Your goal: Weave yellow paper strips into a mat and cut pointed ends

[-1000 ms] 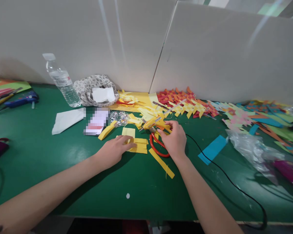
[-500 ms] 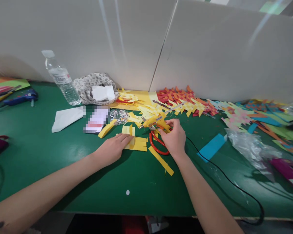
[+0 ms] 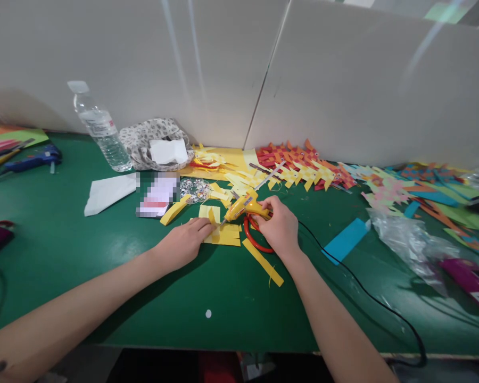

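Observation:
My right hand (image 3: 277,226) is closed around a yellow glue gun (image 3: 243,206), its nozzle tilted down and left toward a small woven piece of yellow paper strips (image 3: 222,232) on the green table (image 3: 104,266). My left hand (image 3: 186,242) lies on that piece with its fingers pressing the left edge flat. Red-handled scissors (image 3: 253,238) lie under my right hand. The glue gun's black cord (image 3: 363,287) trails off to the right edge.
Loose yellow strips (image 3: 262,262) and a blue paper piece (image 3: 345,240) lie nearby. Piles of woven paper shapes (image 3: 303,165) line the back wall. A water bottle (image 3: 98,127), patterned cloth bag (image 3: 155,143), white paper (image 3: 107,192), blue glue gun (image 3: 32,158) and clear plastic (image 3: 411,244) surround the area.
My right hand lifted the glue gun off the table and swung its nozzle down toward the yellow woven piece. My left hand stayed on the piece.

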The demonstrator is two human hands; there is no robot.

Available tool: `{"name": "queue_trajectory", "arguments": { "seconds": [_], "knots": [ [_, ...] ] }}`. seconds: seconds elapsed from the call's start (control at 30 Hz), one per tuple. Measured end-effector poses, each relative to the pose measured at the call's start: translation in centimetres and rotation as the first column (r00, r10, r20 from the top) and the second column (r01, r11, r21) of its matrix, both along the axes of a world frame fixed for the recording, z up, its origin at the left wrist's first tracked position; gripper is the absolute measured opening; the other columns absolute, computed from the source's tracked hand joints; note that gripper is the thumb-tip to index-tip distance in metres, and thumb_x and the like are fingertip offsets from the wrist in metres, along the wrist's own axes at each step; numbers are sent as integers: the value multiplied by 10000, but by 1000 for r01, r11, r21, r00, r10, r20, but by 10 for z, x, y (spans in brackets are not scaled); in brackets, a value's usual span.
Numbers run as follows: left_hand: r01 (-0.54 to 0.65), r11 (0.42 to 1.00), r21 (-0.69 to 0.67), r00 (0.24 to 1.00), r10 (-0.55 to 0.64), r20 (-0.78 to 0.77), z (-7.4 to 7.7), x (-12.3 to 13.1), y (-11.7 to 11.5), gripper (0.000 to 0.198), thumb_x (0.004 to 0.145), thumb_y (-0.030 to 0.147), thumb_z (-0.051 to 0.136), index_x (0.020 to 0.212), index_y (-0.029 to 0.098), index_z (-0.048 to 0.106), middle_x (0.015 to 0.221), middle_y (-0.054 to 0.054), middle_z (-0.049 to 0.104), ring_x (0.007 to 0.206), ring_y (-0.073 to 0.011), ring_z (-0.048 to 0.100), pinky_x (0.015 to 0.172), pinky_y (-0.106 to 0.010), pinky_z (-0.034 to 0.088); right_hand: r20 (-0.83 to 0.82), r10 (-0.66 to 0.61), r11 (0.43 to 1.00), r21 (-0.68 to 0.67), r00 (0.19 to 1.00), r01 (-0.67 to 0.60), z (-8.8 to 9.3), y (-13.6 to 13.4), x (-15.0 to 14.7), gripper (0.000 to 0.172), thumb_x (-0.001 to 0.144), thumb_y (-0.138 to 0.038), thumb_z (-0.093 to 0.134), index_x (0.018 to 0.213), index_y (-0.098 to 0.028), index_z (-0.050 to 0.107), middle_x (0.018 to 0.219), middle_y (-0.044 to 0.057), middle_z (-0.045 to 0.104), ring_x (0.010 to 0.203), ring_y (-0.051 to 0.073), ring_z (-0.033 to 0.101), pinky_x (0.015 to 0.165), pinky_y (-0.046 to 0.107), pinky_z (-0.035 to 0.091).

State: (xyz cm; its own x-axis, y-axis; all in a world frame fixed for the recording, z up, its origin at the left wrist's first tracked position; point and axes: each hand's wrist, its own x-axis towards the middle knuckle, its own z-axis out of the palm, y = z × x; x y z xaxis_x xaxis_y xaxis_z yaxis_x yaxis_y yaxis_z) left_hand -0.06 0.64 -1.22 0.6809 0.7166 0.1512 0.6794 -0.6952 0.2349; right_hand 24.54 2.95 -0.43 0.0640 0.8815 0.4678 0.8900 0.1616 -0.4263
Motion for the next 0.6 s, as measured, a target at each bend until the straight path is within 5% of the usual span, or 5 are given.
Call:
{"name": "queue_trajectory", "arguments": {
  "seconds": [0.6],
  "knots": [
    [2, 1000, 30, 1000, -2, 4, -3, -1, 0, 461, 762, -39, 337, 1156, 127, 510, 1197, -132, 564, 1128, -228, 525, 914, -395, 493, 172, 22, 995, 90, 985, -38, 3, -3, -2, 174, 685, -154, 543, 676, -228, 386, 760, 15, 591, 766, 195, 551, 562, 263, 341]
  ]
}}
